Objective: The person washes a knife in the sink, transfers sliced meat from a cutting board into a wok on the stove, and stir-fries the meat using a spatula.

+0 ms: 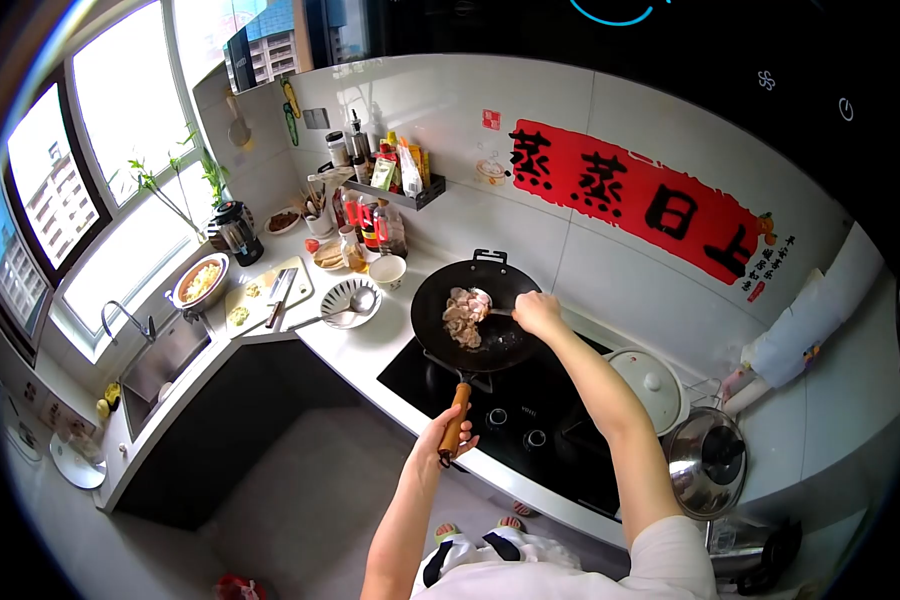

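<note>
A black wok (515,345) rests over the left part of the black stove (560,455). Pieces of pale, browned meat (464,318) lie in it, left of its middle. My left hand (448,432) is wrapped round the wok's wooden handle (457,415), which points toward me. Over the wok's right side, my right hand (538,314) is closed on the handle of a metal spatula (500,312). The spatula's head is at the meat, partly hidden by it.
Left of the wok stand a striped bowl with a ladle (338,300), a white bowl (388,270), bottles (390,232) and a cutting board with a knife (295,278). A lidded white pot (645,392) and a glass lid (707,465) are on the right.
</note>
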Demonstrator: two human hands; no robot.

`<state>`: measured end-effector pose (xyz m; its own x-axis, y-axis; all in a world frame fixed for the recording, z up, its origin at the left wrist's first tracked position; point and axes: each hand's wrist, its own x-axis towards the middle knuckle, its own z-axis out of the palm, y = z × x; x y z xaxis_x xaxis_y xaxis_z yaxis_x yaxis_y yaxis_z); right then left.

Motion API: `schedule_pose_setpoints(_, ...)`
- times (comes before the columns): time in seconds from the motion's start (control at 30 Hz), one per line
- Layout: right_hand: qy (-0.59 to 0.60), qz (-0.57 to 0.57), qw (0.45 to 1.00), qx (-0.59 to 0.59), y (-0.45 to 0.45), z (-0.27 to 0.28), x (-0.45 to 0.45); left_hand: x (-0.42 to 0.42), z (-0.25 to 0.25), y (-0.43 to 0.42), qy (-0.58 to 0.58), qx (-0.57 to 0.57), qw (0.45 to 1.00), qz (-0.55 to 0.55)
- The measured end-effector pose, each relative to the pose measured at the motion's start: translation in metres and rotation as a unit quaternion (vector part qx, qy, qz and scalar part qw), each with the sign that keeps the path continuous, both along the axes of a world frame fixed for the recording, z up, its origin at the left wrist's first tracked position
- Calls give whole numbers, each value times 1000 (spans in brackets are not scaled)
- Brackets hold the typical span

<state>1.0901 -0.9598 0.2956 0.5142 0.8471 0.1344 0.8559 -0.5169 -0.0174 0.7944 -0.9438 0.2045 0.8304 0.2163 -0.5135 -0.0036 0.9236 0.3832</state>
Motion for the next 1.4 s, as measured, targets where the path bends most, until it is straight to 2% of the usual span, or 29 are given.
schedule_pose_setpoints(0.13,-111,89,989,37,-11,13,-11,0,0,0,-8,-5,1000,5)
schedule_pose_setpoints(0.27,-155,89,984,21,-24,32,-5,2,-4,1,-3,-4,1000,5)
schedule_pose_setpoints(0.37,-160,44,986,-32,-35,54,-3,1,-5,2,-17,-14,1000,1)
schedule_pose_setpoints(0.5,-65,-19,984,-162,-44,66,15,0,-7,1,-19,-19,1000,3)
schedule_pose_setpoints(0.6,125,-26,953,-275,-42,81,-8,2,-9,2,-16,-17,1000,0)
schedule_pose_setpoints(0.63,125,-20,948,-291,-32,59,-5,2,-8,1,-15,-15,1000,1)
schedule_pose_setpoints(0.7,33,17,992,-117,-22,4,-8,1,-3,0,-10,-9,1000,4)
schedule_pose_setpoints(0.8,43,14,999,-17,-5,-12,-17,0,4,-3,0,0,1000,12)
schedule_pose_setpoints(0.93,-96,82,991,48,0,4,-24,1,0,-2,2,-1,1000,7)
schedule_pose_setpoints(1.03,-177,127,976,-4,2,10,-16,2,-3,-1,7,-1,1000,6)
schedule_pose_setpoints(1.13,-222,130,966,26,-4,20,-8,2,-5,1,4,-2,1000,1)
schedule_pose_setpoints(1.23,-229,86,969,-34,-9,46,-4,2,-6,2,-2,-4,1000,-3)
schedule_pose_setpoints(1.37,-220,48,974,-10,7,39,17,1,0,0,3,-7,1000,1)
schedule_pose_setpoints(1.4,-210,28,977,-41,13,40,16,1,1,0,5,-6,1000,2)
